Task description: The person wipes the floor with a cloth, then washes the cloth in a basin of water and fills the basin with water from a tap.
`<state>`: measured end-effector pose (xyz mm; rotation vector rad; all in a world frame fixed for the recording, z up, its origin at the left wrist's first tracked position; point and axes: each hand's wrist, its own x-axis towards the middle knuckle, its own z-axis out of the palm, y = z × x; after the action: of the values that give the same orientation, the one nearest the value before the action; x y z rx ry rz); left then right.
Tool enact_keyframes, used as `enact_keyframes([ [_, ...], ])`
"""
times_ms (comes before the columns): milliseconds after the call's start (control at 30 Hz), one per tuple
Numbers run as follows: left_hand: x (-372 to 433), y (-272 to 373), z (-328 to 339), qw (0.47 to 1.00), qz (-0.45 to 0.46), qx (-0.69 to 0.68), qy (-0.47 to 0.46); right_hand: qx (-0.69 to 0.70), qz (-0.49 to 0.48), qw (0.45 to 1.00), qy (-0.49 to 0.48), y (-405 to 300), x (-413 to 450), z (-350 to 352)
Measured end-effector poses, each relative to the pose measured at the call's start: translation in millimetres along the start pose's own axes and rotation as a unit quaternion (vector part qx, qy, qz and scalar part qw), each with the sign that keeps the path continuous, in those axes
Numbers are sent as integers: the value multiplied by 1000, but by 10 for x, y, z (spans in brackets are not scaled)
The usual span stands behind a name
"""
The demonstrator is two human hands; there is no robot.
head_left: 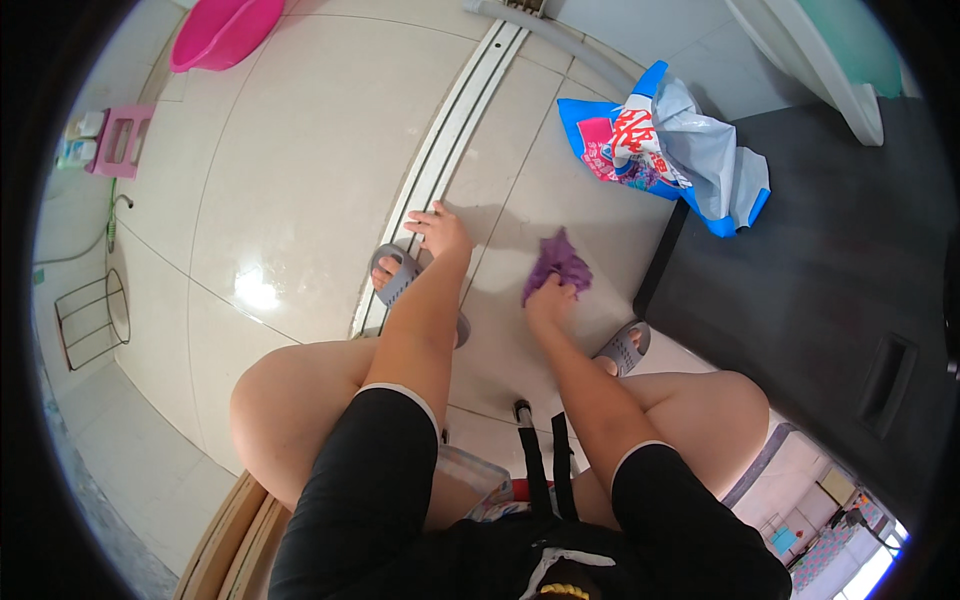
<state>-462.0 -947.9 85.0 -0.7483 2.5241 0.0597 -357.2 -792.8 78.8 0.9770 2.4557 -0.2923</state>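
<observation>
My right hand [553, 301] presses a crumpled purple cloth [559, 259] against the cream floor tiles [495, 352]. Part of the cloth is covered by my fingers. Over to the left, my left hand [441, 227] has its fingers spread and holds nothing. Its fingertips are at the white sliding-door floor track [442, 135], which runs diagonally across the tiles. Whether they bear on the track I cannot tell. Grey perforated slippers [401, 274] are on my feet, one by the track and the other [625, 346] right of the cloth.
A blue and white plastic bag [645, 142] with printing lies partly on a dark grey panel [795, 262] at right. A grey hose [570, 45] crosses the track's far end. Far left are a pink basin [225, 34], a pink stool [122, 141] and a wire rack [90, 322].
</observation>
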Motion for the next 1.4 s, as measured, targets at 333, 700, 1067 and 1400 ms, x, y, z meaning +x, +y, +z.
enact_keyframes([
  [333,52,-13,118,1000,-22,-13,13,225,-167,960,8,-762,191,118],
  [700,97,30,396,999,-22,-6,43,283,-233,924,112,-1620,732,-186],
  [1067,26,111,478,998,7,39,45,219,-256,940,46,-2257,1238,-362],
  [1400,60,85,342,996,-32,36,74,206,-130,959,143,-732,1026,-397],
])
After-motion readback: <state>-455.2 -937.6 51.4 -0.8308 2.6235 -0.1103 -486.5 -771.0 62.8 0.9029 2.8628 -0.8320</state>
